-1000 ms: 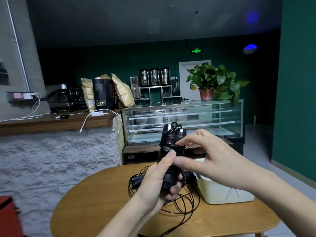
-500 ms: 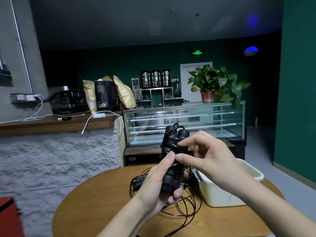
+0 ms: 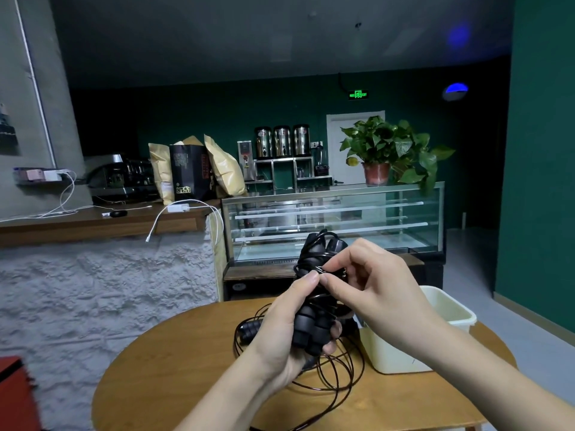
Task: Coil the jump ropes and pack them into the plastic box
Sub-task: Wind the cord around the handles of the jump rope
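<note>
My left hand [image 3: 284, 331] grips a black jump rope bundle [image 3: 312, 262], its two handles held upright above the round wooden table [image 3: 174, 368]. My right hand [image 3: 373, 290] pinches the thin black cord wound round the handles, thumb and fingertips meeting beside my left thumb. Loose loops of black cord [image 3: 336, 374] lie on the table under my hands. Another black handle [image 3: 249, 329] rests flat on the table behind my left hand. The cream plastic box [image 3: 448, 309] stands open on the table to the right, partly hidden by my right wrist.
Behind the table stand a glass display case [image 3: 336, 222] with a potted plant [image 3: 389, 147] on top and a wooden counter [image 3: 93, 222] over a white rough wall. A red object [image 3: 12, 390] sits at the lower left. The table's near edge runs along the bottom.
My right hand has shifted its fingers on the cord round the handles, curling tighter and moving slightly down. The left hand keeps its grip. The box shows more beside my wrist.
</note>
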Demonstrator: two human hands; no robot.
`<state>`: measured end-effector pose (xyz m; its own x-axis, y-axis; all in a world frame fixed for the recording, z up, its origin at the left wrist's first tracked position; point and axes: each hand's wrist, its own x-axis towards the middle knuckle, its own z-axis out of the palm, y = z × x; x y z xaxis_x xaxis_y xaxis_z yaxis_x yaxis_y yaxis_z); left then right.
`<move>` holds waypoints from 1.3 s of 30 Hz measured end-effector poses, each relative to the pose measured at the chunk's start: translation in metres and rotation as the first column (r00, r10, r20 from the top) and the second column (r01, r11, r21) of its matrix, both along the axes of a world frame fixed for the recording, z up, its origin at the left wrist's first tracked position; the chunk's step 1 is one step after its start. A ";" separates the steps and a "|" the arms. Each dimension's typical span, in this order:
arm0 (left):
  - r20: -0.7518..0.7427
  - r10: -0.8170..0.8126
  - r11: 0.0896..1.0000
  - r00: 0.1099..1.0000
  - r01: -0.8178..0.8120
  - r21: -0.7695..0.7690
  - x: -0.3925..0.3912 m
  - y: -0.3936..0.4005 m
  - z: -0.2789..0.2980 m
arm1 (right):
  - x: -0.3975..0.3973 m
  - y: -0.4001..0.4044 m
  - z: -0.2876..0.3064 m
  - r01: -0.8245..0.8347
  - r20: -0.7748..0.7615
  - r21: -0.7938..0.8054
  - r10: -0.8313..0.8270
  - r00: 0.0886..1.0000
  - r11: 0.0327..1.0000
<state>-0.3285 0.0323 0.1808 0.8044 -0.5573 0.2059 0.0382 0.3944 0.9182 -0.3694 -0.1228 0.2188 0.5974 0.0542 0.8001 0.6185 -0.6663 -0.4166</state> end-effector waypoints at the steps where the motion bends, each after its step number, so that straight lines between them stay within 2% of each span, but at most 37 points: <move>1: -0.007 0.023 1.000 1.000 -0.023 -0.008 0.000 -0.002 0.000 | 0.001 0.000 -0.001 0.012 -0.002 -0.011 -0.012 1.000 1.000; 5: 0.031 0.144 0.989 0.989 -0.145 0.037 0.002 -0.004 0.005 | 0.005 -0.001 -0.004 0.044 -0.021 -0.043 -0.045 0.999 0.998; 9: 0.060 0.143 0.988 0.988 -0.146 0.058 0.002 -0.003 0.014 | 0.007 -0.001 0.003 0.043 -0.035 0.052 -0.041 0.999 0.998; 12: 0.088 0.186 0.979 0.979 -0.192 0.066 0.001 -0.004 0.013 | 0.006 -0.002 0.006 0.032 -0.080 0.067 -0.026 0.996 0.997; 20: 0.159 0.192 0.980 0.968 -0.199 0.029 0.003 0.001 0.013 | 0.003 -0.003 0.001 -0.006 -0.074 -0.049 0.002 0.997 0.999; 25: 0.221 0.209 0.973 0.953 -0.225 0.054 0.004 0.001 0.007 | 0.007 -0.011 0.007 -0.080 -0.136 -0.110 0.065 0.989 0.991; 29: 0.247 0.194 0.978 0.949 -0.207 0.026 0.001 0.000 0.005 | 0.011 -0.022 0.022 -0.101 -0.145 -0.292 0.060 0.988 0.951; 32: 0.291 0.183 0.978 0.939 -0.205 0.048 0.000 0.000 0.004 | 0.014 -0.023 0.035 -0.064 -0.061 -0.472 0.040 0.997 0.879; 35: 0.289 0.191 0.974 0.938 -0.218 0.062 0.001 0.000 0.003 | 0.013 -0.018 0.044 0.024 0.024 -0.557 -0.014 1.000 0.830; 37: 0.284 0.194 0.972 0.939 -0.223 0.073 0.001 -0.001 0.002 | 0.010 -0.013 0.046 0.099 0.044 -0.609 -0.091 0.995 0.787; 39: 0.286 0.197 0.969 0.938 -0.230 0.087 0.002 -0.003 -0.001 | 0.008 -0.005 0.046 0.224 0.059 -0.690 -0.255 0.965 0.688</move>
